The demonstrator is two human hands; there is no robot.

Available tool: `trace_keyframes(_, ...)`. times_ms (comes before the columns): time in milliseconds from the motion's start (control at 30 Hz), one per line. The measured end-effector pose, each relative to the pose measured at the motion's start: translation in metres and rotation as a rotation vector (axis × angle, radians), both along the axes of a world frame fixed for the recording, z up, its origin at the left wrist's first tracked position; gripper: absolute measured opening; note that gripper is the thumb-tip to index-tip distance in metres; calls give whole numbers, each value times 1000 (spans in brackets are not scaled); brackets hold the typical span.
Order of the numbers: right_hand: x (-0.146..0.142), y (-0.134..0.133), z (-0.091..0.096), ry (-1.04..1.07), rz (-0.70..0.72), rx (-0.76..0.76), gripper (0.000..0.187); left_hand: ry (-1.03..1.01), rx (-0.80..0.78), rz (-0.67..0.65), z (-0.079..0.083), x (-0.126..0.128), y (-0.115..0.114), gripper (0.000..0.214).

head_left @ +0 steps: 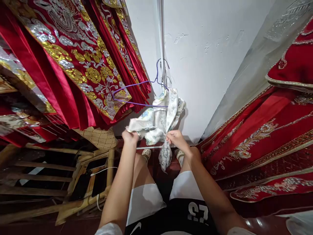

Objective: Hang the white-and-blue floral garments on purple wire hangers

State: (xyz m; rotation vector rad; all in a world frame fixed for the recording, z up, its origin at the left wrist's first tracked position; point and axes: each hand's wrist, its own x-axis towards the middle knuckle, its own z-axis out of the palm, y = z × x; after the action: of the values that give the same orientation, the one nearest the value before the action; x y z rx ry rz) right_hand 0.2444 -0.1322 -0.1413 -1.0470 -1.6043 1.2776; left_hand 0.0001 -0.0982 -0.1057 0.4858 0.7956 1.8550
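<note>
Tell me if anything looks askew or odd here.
The pale floral cloth garment is bunched at one end of the thin purple wire hanger, not spread across it; left hand and right hand both grip it. The white wall shows chipped paint.

cloth (156, 122) on hanger (137, 85), before wall (207, 65) | left garments (73, 65) above stool (93, 176) (apparently) | right garments (269, 140) opposite

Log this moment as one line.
left hand: grips pale floral cloth | right hand: grips cloth | cloth partly on purple wire hanger | red embroidered garments either side
</note>
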Motion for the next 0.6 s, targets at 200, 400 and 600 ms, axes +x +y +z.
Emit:
trace_keyframes(200, -1, 9, 6, -67, -4, 24, 47, 71, 45, -239, -10, 56, -32, 19)
trace_keyframes(400, -20, 15, 46, 411, 210, -265, 63, 1159, 497, -292, 33, 85, -53, 23)
trace_keyframes(600, 8, 27, 96, 168, 398, -200, 37, 1072, 493, -449, 33, 65, -34, 48)
